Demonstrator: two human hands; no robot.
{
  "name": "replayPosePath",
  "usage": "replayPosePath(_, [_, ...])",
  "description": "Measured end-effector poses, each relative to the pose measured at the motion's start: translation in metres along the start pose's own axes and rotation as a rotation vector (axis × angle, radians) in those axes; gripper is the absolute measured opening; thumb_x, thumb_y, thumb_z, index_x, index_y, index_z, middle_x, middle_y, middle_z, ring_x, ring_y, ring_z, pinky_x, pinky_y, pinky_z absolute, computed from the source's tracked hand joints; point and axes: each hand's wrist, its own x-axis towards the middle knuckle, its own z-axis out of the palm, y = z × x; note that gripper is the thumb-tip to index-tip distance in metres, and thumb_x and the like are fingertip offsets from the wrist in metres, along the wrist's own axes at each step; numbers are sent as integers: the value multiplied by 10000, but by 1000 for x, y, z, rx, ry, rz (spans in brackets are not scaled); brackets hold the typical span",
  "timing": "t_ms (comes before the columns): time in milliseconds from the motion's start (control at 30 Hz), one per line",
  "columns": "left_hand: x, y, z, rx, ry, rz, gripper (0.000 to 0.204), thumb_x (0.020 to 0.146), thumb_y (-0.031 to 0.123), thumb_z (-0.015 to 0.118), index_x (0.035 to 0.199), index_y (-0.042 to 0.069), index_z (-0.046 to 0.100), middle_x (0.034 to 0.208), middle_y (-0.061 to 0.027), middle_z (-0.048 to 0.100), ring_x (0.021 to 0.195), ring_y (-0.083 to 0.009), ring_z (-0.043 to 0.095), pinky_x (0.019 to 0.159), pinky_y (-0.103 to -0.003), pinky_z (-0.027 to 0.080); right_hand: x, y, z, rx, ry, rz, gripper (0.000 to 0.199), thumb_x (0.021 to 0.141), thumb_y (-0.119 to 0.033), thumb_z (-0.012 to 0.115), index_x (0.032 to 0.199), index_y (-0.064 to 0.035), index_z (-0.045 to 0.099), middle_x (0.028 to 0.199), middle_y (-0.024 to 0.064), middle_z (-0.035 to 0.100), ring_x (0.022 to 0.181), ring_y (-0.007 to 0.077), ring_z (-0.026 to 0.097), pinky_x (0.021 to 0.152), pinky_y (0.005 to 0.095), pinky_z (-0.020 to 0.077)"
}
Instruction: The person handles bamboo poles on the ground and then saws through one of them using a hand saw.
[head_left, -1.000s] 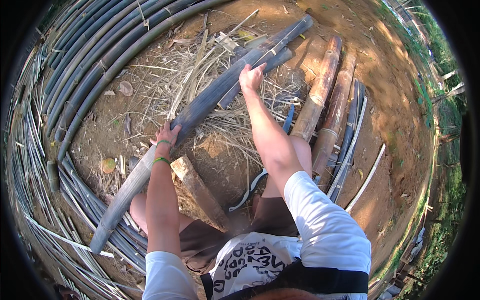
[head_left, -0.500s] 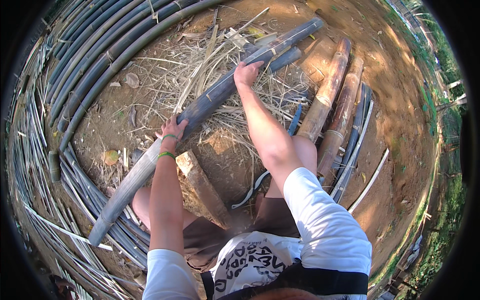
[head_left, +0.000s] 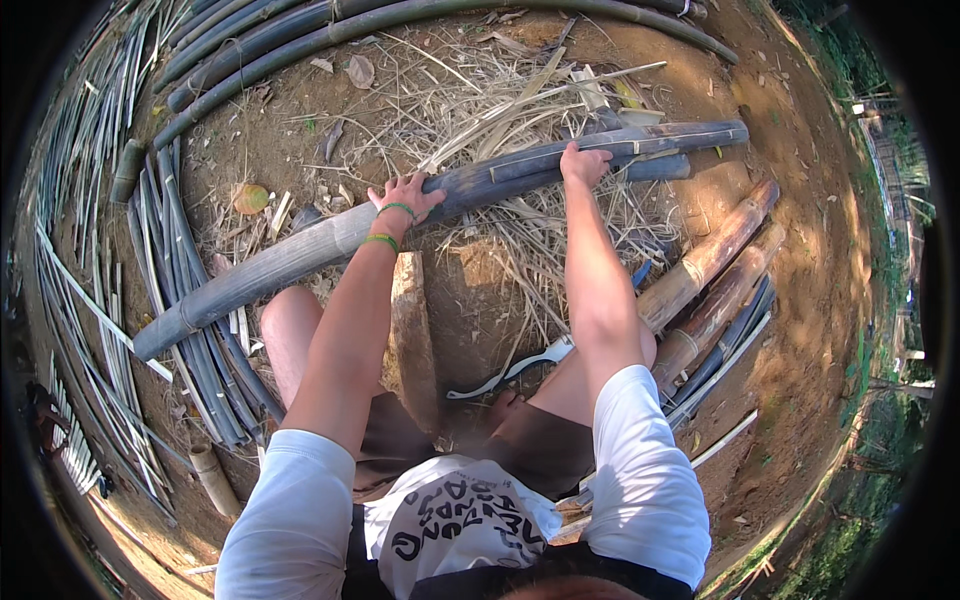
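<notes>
A long, thick grey bamboo pole (head_left: pixel 270 255) slants across in front of me, its left end over a bundle of thin dark bamboo strips. My left hand (head_left: pixel 408 200) lies over its middle, with fingers spread and curved over the far side. Further right, my right hand (head_left: pixel 583 163) is wrapped over the darker part, thumb pointing right. A shorter dark bamboo piece (head_left: pixel 660 168) shows under the pole's right part. Below my left wrist stands a rough wooden block (head_left: pixel 412 340). Between my legs is a curved white-and-black handle (head_left: pixel 500 375), its tool partly hidden by my right leg.
Dry shavings (head_left: pixel 500 235) litter the ground beyond and under the pole. Brown bamboo lengths (head_left: pixel 710 260) lie at right beside my knee. Long bamboo poles (head_left: pixel 400 18) line the far side. Thin strips (head_left: pixel 80 270) and the dark bundle (head_left: pixel 190 300) spread at left.
The whole view has turned, so the pole now lies flatter across it. Both hands stay on the pole; my left fingers look more spread over it.
</notes>
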Motion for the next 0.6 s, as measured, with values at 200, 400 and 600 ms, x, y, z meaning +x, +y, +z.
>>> replayPosePath(200, [3, -2, 4, -23, 18, 9, 745, 861, 673, 470, 1489, 282, 383, 1544, -70, 379, 1459, -304, 274, 1144, -692, 84, 3, 13, 1, -11, -27, -31, 975, 846, -296, 726, 1421, 207, 120, 1250, 371, 461, 1132, 459, 552, 1001, 455, 482])
replayPosePath(400, [-2, -1, 3, -28, 37, 4, 711, 885, 661, 499, 1476, 276, 404, 1535, -92, 390, 1445, -310, 300, 1141, -696, 89, 1, 11, -3, -37, -34, -101, 862, 794, -379, 791, 1259, 141, 284, 1227, 351, 500, 1125, 456, 566, 977, 470, 493])
replayPosePath(600, [1, 2, 2, -25, 21, 14, 718, 878, 657, 505, 1475, 273, 403, 1529, -86, 398, 1443, -307, 298, 1141, -696, 84, 12, 15, -8, -71, -98, -110, 889, 795, -431, 788, 1268, 118, 274, 1254, 327, 510, 1144, 440, 576, 972, 462, 499])
